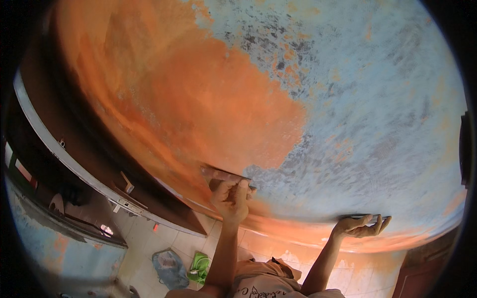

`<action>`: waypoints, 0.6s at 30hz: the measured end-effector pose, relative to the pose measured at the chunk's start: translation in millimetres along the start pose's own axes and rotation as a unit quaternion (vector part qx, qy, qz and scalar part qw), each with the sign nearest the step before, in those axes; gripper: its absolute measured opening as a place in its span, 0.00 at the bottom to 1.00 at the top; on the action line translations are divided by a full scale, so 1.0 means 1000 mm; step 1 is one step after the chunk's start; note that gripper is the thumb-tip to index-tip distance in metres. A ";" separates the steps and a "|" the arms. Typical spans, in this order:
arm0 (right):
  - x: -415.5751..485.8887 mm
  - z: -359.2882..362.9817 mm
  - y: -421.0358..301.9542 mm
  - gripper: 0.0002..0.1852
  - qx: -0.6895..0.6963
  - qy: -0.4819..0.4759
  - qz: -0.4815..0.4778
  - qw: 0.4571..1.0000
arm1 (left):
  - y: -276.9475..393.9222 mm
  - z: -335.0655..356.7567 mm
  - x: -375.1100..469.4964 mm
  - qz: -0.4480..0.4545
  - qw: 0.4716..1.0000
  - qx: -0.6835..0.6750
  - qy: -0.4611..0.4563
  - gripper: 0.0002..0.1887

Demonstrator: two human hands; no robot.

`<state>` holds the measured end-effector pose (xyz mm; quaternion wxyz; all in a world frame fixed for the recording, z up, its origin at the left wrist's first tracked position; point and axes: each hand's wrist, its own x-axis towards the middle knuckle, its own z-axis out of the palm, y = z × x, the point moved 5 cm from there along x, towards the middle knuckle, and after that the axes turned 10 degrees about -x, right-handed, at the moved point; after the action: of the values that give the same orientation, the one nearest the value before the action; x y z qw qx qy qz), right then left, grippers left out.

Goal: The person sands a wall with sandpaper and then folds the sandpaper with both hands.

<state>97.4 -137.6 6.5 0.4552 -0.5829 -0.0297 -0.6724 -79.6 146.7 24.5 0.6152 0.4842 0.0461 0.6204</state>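
Before me is a painted wall (pixel 223 104), orange on the left and patchy light blue with dark grey smears on the right. My left hand (pixel 231 201) grips a wide, flat scraper blade (pixel 223 174), its long edge against the wall near the border of the two colours. Farther right and lower, my right hand (pixel 359 226) holds a thin dark flat tool (pixel 350 216) close to the blue surface. Its fingers are spread beneath that tool, whose exact kind cannot be made out.
At left stands an open brown door (pixel 164 206) with a lock and handle (pixel 128 186) near its pale edge. On the tiled floor (pixel 138 238) lie a grey-blue bag-like item (pixel 169 268) and a bright green bag (pixel 200 266). A reddish-brown panel (pixel 417 275) stands at lower right.
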 end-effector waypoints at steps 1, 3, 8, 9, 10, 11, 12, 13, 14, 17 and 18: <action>-0.001 0.001 0.001 0.15 -0.001 0.006 -0.004 1.000 | -0.005 -0.003 -0.006 0.001 1.000 0.000 0.001 0.01; -0.002 0.000 0.001 0.15 -0.004 0.001 0.003 1.000 | -0.012 -0.006 -0.021 -0.013 0.999 0.023 -0.025 0.01; 0.001 0.000 0.000 0.16 -0.040 -0.008 -0.006 0.999 | 0.004 0.000 0.001 -0.009 0.999 0.026 0.024 0.01; 0.000 0.000 0.000 0.16 -0.035 -0.010 -0.003 0.999 | 0.008 0.001 0.003 -0.001 0.999 0.027 0.044 0.01; -0.002 0.001 0.001 0.16 -0.021 -0.003 0.004 1.000 | 0.000 -0.003 -0.003 0.006 0.999 0.025 0.044 0.01; -0.003 0.002 0.002 0.17 -0.006 0.005 0.012 1.000 | -0.014 -0.010 -0.017 0.018 0.999 0.021 0.019 0.01; -0.003 0.000 0.003 0.17 -0.006 -0.002 0.008 1.000 | -0.013 -0.007 -0.022 0.021 1.000 0.016 -0.006 0.01; -0.004 0.001 0.004 0.17 -0.006 -0.001 0.007 1.000 | -0.014 -0.007 -0.020 0.021 1.000 0.015 -0.006 0.01; -0.004 0.003 0.003 0.17 -0.014 0.001 -0.004 1.000 | -0.017 -0.011 -0.014 0.015 1.000 0.010 0.011 0.01; -0.002 -0.004 0.003 0.18 -0.021 0.002 -0.016 1.000 | 0.007 -0.001 0.004 0.008 0.998 0.010 0.061 0.01; -0.003 0.000 0.002 0.18 -0.014 0.016 -0.015 1.000 | 0.005 -0.002 0.005 0.009 0.999 0.004 0.045 0.01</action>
<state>98.3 -137.4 3.2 0.4373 -0.5781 -0.0218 -0.6886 -83.5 150.5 29.8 0.6055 0.4587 0.0716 0.6464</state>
